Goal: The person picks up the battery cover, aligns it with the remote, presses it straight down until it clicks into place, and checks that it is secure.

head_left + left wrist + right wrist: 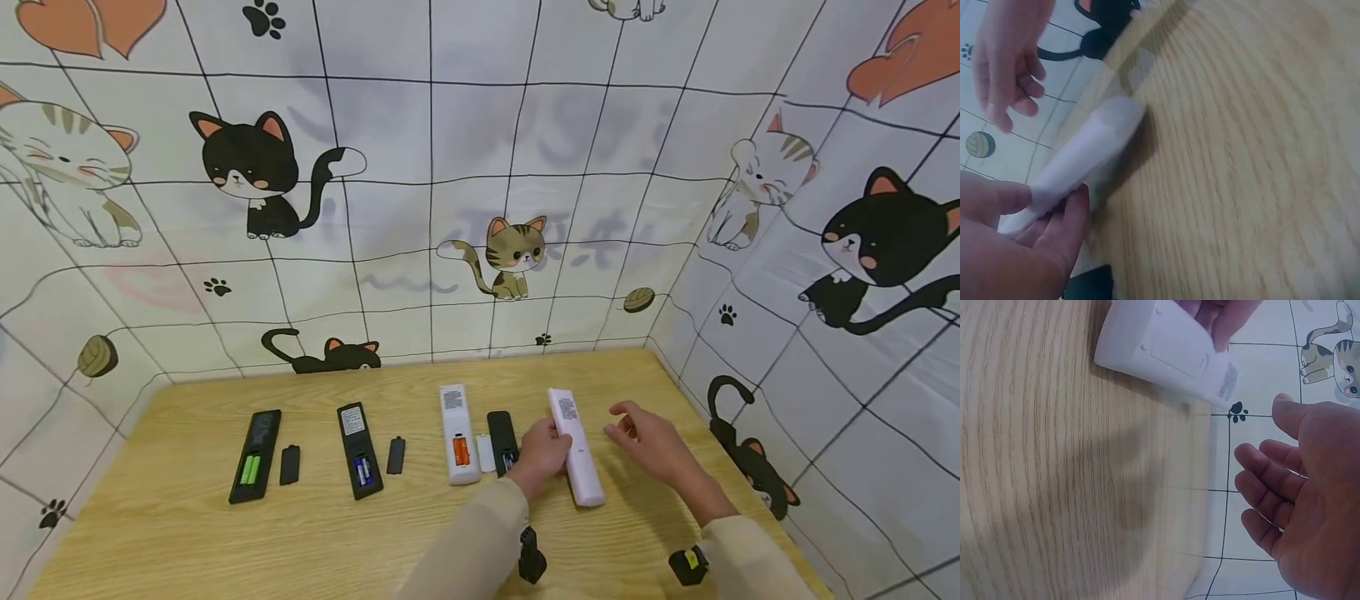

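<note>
My left hand [542,454] grips a white remote control [577,454] by its left side, thumb on one face and fingers beneath. The remote lies back side up, with a printed label near its far end and its battery cover [1175,344] in place, as the right wrist view shows. To the right of it, apart from the remote, is my right hand [651,442], fingers loosely bent and holding nothing. Just left of my left hand lies a small black remote [502,433], its near end partly hidden by that hand; a blue battery shows in it.
Leftward on the wooden table [300,550] lie a white remote [453,417] with an orange battery, a white cover [485,452], a black remote [352,442] with blue batteries, a black cover [396,456], another black remote [258,433] with green batteries, and its neighbouring cover [290,464]. Cat-print cloth walls surround it.
</note>
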`<state>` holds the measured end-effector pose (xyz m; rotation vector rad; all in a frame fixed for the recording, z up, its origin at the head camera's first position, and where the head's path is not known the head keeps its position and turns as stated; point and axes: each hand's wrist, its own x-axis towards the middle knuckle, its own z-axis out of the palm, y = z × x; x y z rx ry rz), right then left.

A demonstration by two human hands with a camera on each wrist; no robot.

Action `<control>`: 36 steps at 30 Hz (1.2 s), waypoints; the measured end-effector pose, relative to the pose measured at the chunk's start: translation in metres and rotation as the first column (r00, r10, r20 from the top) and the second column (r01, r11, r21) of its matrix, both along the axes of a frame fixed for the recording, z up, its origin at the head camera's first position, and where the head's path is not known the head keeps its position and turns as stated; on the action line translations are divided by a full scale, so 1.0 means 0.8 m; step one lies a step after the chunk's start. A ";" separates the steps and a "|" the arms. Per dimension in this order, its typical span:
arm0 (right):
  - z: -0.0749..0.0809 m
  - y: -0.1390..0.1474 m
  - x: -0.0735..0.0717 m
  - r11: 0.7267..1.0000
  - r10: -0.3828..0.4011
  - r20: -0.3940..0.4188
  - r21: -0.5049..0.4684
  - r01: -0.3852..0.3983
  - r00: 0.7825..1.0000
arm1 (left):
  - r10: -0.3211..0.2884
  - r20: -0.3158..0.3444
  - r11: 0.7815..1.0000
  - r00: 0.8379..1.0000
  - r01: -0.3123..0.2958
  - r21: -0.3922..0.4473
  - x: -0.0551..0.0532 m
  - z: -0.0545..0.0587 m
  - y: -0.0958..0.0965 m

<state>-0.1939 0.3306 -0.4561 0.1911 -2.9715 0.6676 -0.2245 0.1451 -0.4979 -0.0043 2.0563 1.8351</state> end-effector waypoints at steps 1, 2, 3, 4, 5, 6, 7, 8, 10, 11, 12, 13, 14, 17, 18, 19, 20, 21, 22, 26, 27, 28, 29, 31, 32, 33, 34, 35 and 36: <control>0.000 0.000 0.001 1.000 0.000 -0.002 -0.005 0.000 1.000 | -0.003 -0.008 1.000 1.000 0.003 -0.013 0.000 -0.001 0.001; 0.000 0.001 0.001 1.000 0.001 -0.003 -0.006 -0.001 1.000 | -0.002 -0.015 1.000 1.000 0.002 -0.029 0.000 -0.002 0.001; 0.000 0.001 0.002 1.000 0.003 -0.005 -0.008 -0.003 1.000 | -0.001 -0.024 0.999 1.000 0.000 -0.051 0.001 -0.003 0.001; 0.000 0.001 0.002 1.000 0.005 -0.006 -0.010 -0.005 1.000 | 0.006 -0.030 0.997 1.000 -0.008 -0.071 0.001 -0.005 0.002; 0.000 0.001 0.003 1.000 0.006 -0.006 -0.009 -0.006 1.000 | 0.011 -0.038 0.996 0.999 -0.015 -0.091 0.001 -0.006 0.003; 0.000 0.002 0.003 1.000 0.006 -0.006 -0.009 -0.006 1.000 | 0.021 -0.049 0.994 0.999 -0.027 -0.111 0.001 -0.007 0.003; 0.000 0.001 0.003 1.000 0.008 -0.004 -0.011 -0.008 1.000 | 0.031 -0.062 0.990 0.998 -0.039 -0.132 0.002 -0.008 0.003; -0.001 0.000 0.003 1.000 0.010 -0.002 -0.012 -0.010 1.000 | 0.046 -0.077 0.987 0.996 -0.057 -0.148 0.002 -0.009 0.003; -0.001 -0.001 0.003 1.000 0.012 0.005 -0.014 -0.012 1.000 | 0.073 -0.109 0.980 0.991 -0.092 -0.178 0.002 -0.010 0.004; -0.001 -0.001 0.003 1.000 0.011 0.010 -0.013 -0.011 1.000 | 0.084 -0.133 0.974 0.988 -0.110 -0.199 0.002 -0.009 0.004; -0.001 -0.001 0.003 1.000 0.010 0.016 -0.011 -0.009 1.000 | 0.094 -0.157 0.966 0.983 -0.128 -0.224 0.003 -0.009 0.004; -0.001 -0.002 0.003 1.000 0.008 0.022 -0.009 -0.008 1.000 | 0.102 -0.178 0.957 0.979 -0.145 -0.250 0.003 -0.009 0.004; -0.001 -0.002 0.003 1.000 0.007 0.028 -0.007 -0.007 1.000 | 0.107 -0.199 0.947 0.974 -0.161 -0.277 0.004 -0.008 0.005; -0.001 -0.004 0.003 1.000 0.004 0.042 -0.004 -0.004 0.999 | 0.108 -0.232 0.925 0.967 -0.184 -0.331 0.007 -0.004 0.005; -0.001 -0.004 0.004 1.000 0.004 0.044 -0.004 -0.004 0.999 | 0.106 -0.238 0.921 0.966 -0.185 -0.342 0.008 -0.003 0.005; -0.001 -0.005 0.004 1.000 0.004 0.043 -0.006 -0.004 0.999 | 0.103 -0.237 0.918 0.966 -0.184 -0.350 0.008 -0.002 0.004; -0.001 -0.005 0.004 1.000 0.005 0.043 -0.009 -0.005 0.999 | 0.096 -0.236 0.915 0.967 -0.179 -0.360 0.009 -0.001 0.004; -0.001 -0.005 0.004 1.000 0.006 0.042 -0.010 -0.005 0.999 | 0.090 -0.233 0.914 0.968 -0.174 -0.367 0.009 -0.001 0.004; 0.000 -0.006 0.004 1.000 0.010 0.039 -0.012 -0.010 0.999 | 0.084 -0.231 0.911 0.969 -0.169 -0.376 0.009 0.000 0.003; 0.000 -0.008 0.004 1.000 0.017 0.033 -0.014 -0.016 0.999 | 0.027 -0.211 0.906 0.977 -0.113 -0.407 0.010 0.005 -0.003; 0.000 -0.009 0.003 1.000 0.018 0.032 -0.013 -0.017 0.999 | 0.011 -0.209 0.907 0.978 -0.097 -0.409 0.010 0.007 -0.005; 0.001 -0.010 0.003 1.000 0.019 0.029 -0.016 -0.019 0.999 | -0.005 -0.210 0.908 0.978 -0.083 -0.410 0.010 0.009 -0.007; 0.001 -0.010 0.002 1.000 0.018 0.027 -0.014 -0.018 0.999 | -0.021 -0.209 0.911 0.978 -0.068 -0.407 0.010 0.012 -0.010; 0.001 -0.011 0.001 1.000 0.024 0.019 -0.013 -0.024 1.000 | -0.048 -0.224 0.917 0.973 -0.047 -0.397 0.008 0.017 -0.017; 0.001 -0.011 0.000 1.000 0.025 0.018 -0.016 -0.025 1.000 | -0.053 -0.223 0.927 0.973 -0.035 -0.374 0.007 0.019 -0.021; 0.002 -0.012 0.000 0.999 0.032 0.016 -0.016 -0.031 0.999 | -0.059 -0.230 0.933 0.971 -0.028 -0.359 0.005 0.022 -0.026; 0.002 -0.013 -0.001 0.999 0.036 0.015 -0.016 -0.036 0.999 | -0.058 -0.218 0.946 0.974 -0.017 -0.324 0.003 0.024 -0.032; 0.003 -0.014 -0.002 0.999 0.041 0.017 -0.017 -0.041 0.999 | -0.058 -0.201 0.960 0.978 -0.001 -0.279 0.001 0.026 -0.038; 0.004 -0.016 -0.002 0.999 0.045 0.023 -0.021 -0.045 0.999 | -0.055 -0.186 0.971 0.981 0.009 -0.241 -0.002 0.029 -0.045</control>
